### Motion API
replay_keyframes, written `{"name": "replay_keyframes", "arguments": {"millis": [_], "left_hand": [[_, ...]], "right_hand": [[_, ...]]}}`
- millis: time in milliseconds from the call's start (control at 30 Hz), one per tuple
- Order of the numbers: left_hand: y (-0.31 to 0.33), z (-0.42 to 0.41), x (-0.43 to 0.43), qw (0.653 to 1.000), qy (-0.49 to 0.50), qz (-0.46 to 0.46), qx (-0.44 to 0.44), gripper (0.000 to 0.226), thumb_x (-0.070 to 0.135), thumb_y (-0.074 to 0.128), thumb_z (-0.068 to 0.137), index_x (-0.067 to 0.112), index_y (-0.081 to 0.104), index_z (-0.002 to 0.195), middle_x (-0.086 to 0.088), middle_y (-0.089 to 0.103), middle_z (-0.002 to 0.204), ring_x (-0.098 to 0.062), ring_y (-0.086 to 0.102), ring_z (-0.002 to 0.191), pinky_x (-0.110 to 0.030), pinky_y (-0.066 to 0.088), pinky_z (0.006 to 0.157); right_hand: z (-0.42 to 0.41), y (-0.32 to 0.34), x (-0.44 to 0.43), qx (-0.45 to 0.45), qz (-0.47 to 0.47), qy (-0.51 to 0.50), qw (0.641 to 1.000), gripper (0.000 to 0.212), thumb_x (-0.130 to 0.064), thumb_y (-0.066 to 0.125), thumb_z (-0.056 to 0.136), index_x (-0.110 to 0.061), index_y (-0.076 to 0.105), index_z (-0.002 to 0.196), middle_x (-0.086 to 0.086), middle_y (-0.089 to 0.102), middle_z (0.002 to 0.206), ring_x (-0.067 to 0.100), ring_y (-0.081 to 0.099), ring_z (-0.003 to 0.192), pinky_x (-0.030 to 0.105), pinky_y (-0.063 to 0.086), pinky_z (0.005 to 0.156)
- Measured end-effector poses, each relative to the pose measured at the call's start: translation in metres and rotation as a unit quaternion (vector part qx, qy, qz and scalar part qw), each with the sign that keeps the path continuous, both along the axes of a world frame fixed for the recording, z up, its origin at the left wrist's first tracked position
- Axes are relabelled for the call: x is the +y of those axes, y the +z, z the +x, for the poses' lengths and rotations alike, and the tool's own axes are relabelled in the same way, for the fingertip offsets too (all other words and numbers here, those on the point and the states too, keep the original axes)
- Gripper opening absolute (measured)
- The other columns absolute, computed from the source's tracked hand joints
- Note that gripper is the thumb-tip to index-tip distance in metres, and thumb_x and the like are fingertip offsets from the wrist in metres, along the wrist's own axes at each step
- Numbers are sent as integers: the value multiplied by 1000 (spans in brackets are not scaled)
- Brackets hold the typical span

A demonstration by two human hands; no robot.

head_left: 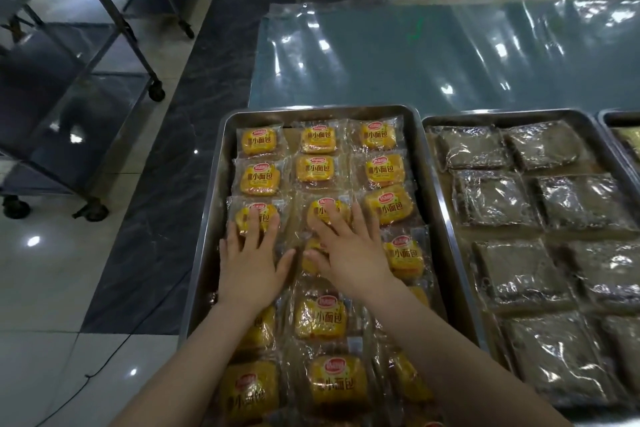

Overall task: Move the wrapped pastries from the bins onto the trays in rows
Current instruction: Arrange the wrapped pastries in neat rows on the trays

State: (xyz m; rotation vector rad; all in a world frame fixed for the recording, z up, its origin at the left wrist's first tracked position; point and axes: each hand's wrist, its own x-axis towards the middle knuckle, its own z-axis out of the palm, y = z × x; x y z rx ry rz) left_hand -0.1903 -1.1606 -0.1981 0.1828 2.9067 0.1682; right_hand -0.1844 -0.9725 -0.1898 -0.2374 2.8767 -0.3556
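Note:
A metal tray (221, 163) in front of me holds several yellow wrapped pastries in three columns; the far rows are neat and the near ones lie looser. My left hand (251, 262) lies flat, fingers spread, on the left-column pastry (254, 215) of the third row. My right hand (346, 250) rests flat with fingers apart on the middle-column pastry (325, 210) of the same row and partly hides the one below it. Neither hand grips anything. A second tray (440, 156) to the right holds several dark pastries in clear wrap (495, 199).
A third tray's corner (620, 118) shows at the far right edge. A sheet of clear plastic film (433, 52) covers the surface beyond the trays. Wheeled metal racks (114, 55) stand on the tiled floor to the left. A thin cable (83, 380) runs across the floor.

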Motion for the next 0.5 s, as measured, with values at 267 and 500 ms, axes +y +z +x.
{"name": "replay_keyframes", "arguments": {"millis": [267,500], "left_hand": [[6,-42,8,998,-30,7,51,68,65,12,88,38,-7,147,-4,-21,154,-34,-15,141,-46,-8,112],[1,-94,15,999,-8,-31,4,69,67,14,88,39,-9,147,-7,-18,155,-37,-10,141,-54,-1,113]], "right_hand": [[-11,0,50,-31,26,-139,989,64,-68,16,90,-39,12,147,2,-6,160,46,-9,142,57,8,114],[-45,9,62,3,46,-122,991,75,-70,1,84,-35,9,150,3,-2,161,41,-8,143,53,6,115]]}}
